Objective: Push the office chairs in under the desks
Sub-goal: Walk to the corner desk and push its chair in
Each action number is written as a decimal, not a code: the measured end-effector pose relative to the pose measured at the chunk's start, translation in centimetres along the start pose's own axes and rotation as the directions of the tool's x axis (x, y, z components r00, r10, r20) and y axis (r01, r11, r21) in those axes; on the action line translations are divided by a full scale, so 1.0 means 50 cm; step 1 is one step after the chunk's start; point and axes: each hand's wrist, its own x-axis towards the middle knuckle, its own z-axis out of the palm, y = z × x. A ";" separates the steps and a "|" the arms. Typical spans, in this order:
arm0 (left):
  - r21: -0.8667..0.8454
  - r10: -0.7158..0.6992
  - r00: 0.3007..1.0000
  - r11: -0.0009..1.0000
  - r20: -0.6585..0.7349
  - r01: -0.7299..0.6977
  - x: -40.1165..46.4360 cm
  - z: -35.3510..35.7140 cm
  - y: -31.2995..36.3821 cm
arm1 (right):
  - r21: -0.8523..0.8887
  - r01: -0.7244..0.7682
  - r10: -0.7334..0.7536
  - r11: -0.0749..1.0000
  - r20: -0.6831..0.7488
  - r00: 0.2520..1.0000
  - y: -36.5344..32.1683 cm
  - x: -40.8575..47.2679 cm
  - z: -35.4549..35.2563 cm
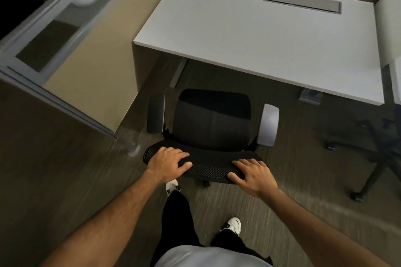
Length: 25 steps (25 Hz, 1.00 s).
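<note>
Chair (213,123) stood just near of the tabletop (260,34), its seat not yet under the near edge, backrest toward you. Your left hand (168,163) lay on the left end of the backrest top, fingers curled over the rim; your right hand (252,176) pressed the right end, fingers spread flat, holding nothing else. That grip was sound: both palms on the rim, well apart, so you could steer. The push looked best made straight and even, since the chair sat left of the opening's middle and close to the side panel (143,67). You needed to watch the armrests (269,124) for clearance under the edge, and the second chair's base (373,158) at right.
</note>
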 end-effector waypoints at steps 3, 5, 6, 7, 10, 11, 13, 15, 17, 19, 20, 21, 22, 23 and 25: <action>0.019 0.042 0.999 0.999 0.020 -0.043 0.059 -0.038 -0.075 | 0.010 -0.058 0.058 0.998 -0.011 0.998 -0.042 0.064 -0.020; 0.041 0.079 0.995 0.996 0.057 -0.081 0.093 -0.066 -0.106 | 0.044 -0.090 0.091 0.995 -0.027 0.995 -0.069 0.082 -0.030; 0.048 0.091 0.993 0.994 0.074 -0.094 0.114 -0.077 -0.130 | 0.049 -0.107 0.108 0.993 -0.028 0.994 -0.084 0.099 -0.030; 0.049 0.119 0.990 0.991 0.079 -0.123 0.134 -0.089 -0.162 | 0.060 -0.140 0.142 0.988 -0.027 0.990 -0.101 0.122 -0.031; 0.058 0.162 0.983 0.984 0.087 -0.168 0.174 -0.111 -0.219 | 0.081 -0.178 0.181 0.981 -0.039 0.983 -0.141 0.159 -0.035; 0.053 0.176 0.980 0.982 0.096 -0.181 0.193 -0.123 -0.238 | 0.086 -0.184 0.188 0.979 -0.032 0.982 -0.153 0.175 -0.042; 0.065 0.201 0.974 0.976 0.109 -0.208 0.222 -0.142 -0.275 | 0.125 -0.221 0.226 0.967 -0.029 0.974 -0.173 0.208 -0.051; 0.070 0.221 0.967 0.971 0.123 -0.231 0.245 -0.158 -0.290 | 0.139 -0.239 0.246 0.961 -0.034 0.969 -0.187 0.219 -0.058; 0.074 0.249 0.960 0.963 0.125 -0.260 0.270 -0.171 -0.309 | 0.136 -0.263 0.271 0.955 -0.043 0.962 -0.194 0.237 -0.061; 0.090 0.269 0.954 0.955 0.132 -0.282 0.286 -0.180 -0.317 | 0.141 -0.293 0.302 0.946 -0.045 0.952 -0.199 0.249 -0.056; 0.092 0.273 0.953 0.954 0.130 -0.286 0.288 -0.183 -0.316 | 0.138 -0.288 0.297 0.948 -0.050 0.954 -0.199 0.249 -0.056; 0.085 0.276 0.952 0.954 0.129 -0.288 0.298 -0.190 -0.316 | 0.139 -0.292 0.302 0.946 -0.050 0.952 -0.197 0.257 -0.060; 0.088 0.283 0.950 0.951 0.134 -0.296 0.308 -0.197 -0.318 | 0.147 -0.305 0.314 0.941 -0.044 0.948 -0.194 0.264 -0.065; 0.091 0.281 0.951 0.952 0.133 -0.294 0.314 -0.202 -0.317 | 0.155 -0.309 0.319 0.938 -0.048 0.946 -0.188 0.271 -0.069; 0.080 0.285 0.951 0.952 0.123 -0.295 0.325 -0.207 -0.313 | 0.179 -0.307 0.320 0.935 -0.045 0.946 -0.179 0.278 -0.073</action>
